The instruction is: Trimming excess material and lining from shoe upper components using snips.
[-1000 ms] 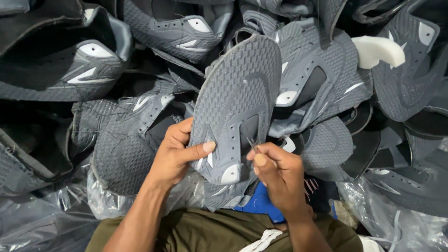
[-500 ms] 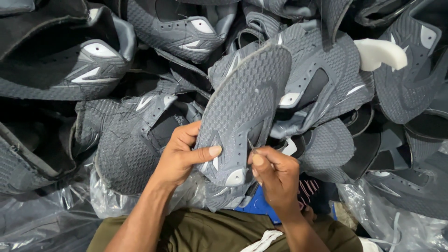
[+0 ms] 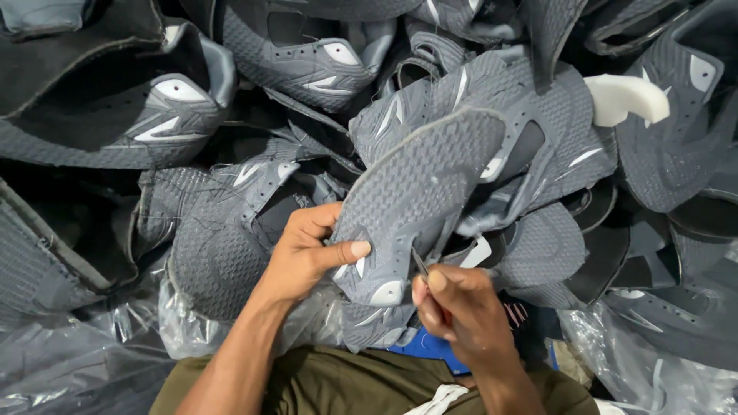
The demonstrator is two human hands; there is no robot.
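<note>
My left hand [image 3: 306, 252] grips a flat grey knit shoe upper [image 3: 419, 184] with small white patches, thumb pressed on its lower edge. The upper tilts up and to the right over the pile. My right hand [image 3: 460, 307] is closed around a small thin metal tool [image 3: 420, 264], whose tip touches the upper's lower edge beside a white patch. What kind of tool it is cannot be told.
Several more grey shoe uppers [image 3: 223, 230] are heaped all around, some on clear plastic sheeting [image 3: 69, 361]. A white foam piece [image 3: 626, 96] lies at the upper right. A blue object [image 3: 427, 346] sits under my right hand, above my olive-green lap.
The held upper has swung further to the right and flatter. My right hand has shifted slightly down and right at its lower edge.
</note>
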